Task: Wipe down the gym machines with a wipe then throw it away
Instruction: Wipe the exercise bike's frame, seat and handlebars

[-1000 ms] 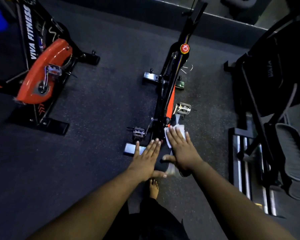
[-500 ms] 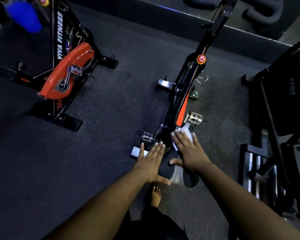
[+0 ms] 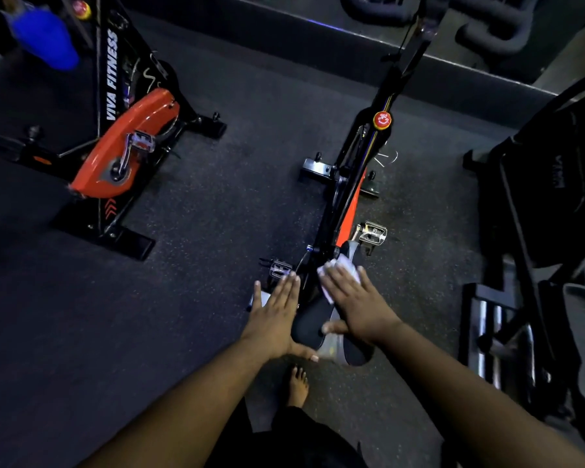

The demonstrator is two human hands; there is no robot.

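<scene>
The right hand (image 3: 355, 302) presses a crumpled white wipe (image 3: 343, 265) flat on the long black padded saddle (image 3: 313, 324), which runs near-to-far; the left hand (image 3: 274, 314), fingers spread, steadies its left side.

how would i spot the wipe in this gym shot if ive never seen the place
Find the exercise bike at centre, the one with a red round knob on its frame. Follow it down to the black saddle, where the right hand lies flat. The wipe is the pale crumpled sheet peeking past those fingertips, the only white thing on the saddle.
</scene>
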